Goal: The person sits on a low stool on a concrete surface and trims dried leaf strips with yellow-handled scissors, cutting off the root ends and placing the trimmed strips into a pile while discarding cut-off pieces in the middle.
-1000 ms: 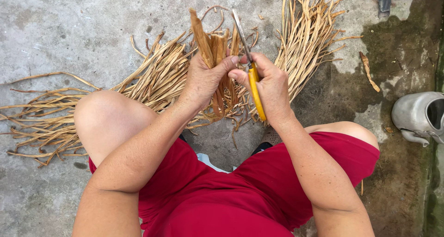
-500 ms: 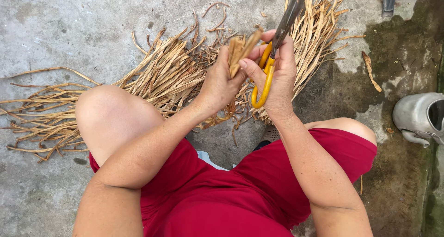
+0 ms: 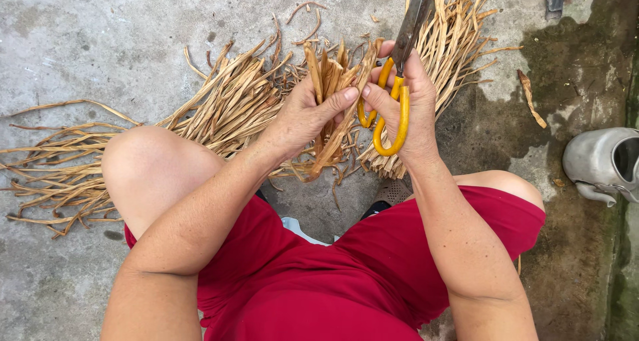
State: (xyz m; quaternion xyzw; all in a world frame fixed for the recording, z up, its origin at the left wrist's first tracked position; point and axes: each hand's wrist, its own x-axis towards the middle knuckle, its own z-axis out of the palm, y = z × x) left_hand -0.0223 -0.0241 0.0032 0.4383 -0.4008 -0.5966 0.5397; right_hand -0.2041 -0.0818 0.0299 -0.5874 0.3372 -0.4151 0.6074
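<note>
My left hand [image 3: 303, 115] grips a small bunch of dried tan strips [image 3: 331, 81], held upright in front of me. My right hand [image 3: 406, 101] holds yellow-handled scissors [image 3: 393, 111], blades pointing up and away past the top edge; its thumb and forefinger also pinch the bunch, touching my left thumb. Beneath both hands a wide heap of dried strips [image 3: 219, 111] lies fanned out on the concrete floor. I sit low in red shorts with both knees apart.
A metal kettle [image 3: 602, 165] stands at the right edge on a damp, dark patch of concrete. More dried strips [image 3: 53, 174] spread far left past my left knee. Loose bits lie at the top and upper right.
Both hands rose a little with the bunch. The scissors swung from across the bunch to pointing up and away, blades closed. The bunch now stands more upright.
</note>
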